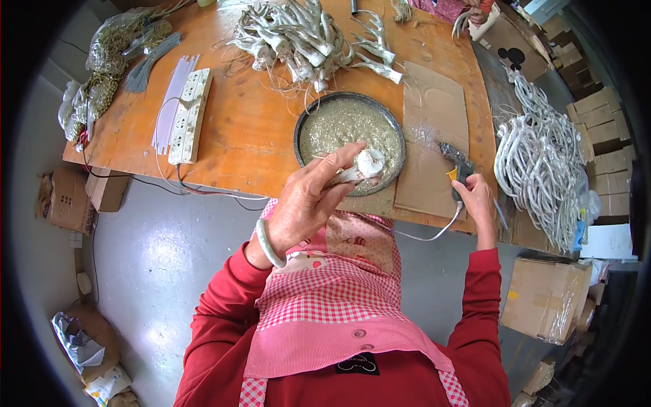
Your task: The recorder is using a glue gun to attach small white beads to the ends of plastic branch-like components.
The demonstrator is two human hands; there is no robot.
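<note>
White and branching, the small antler-shaped piece (pixel 363 168) sits pinched between the fingers of the left hand (pixel 308 200), its blobby end poking out past the fingertips and hanging over the round dark pan (pixel 305 122) of glittery powder. It looks light and stiff, probably brittle at the thin prongs, so the thicker stem inside the grip seems the safest place to hold it. Off to the other side, the right hand (pixel 478 200) is wrapped around a glue gun (pixel 458 166) resting on a cardboard sheet (pixel 434 108). Beyond the pan lies a heap of similar pieces (pixel 298 34).
</note>
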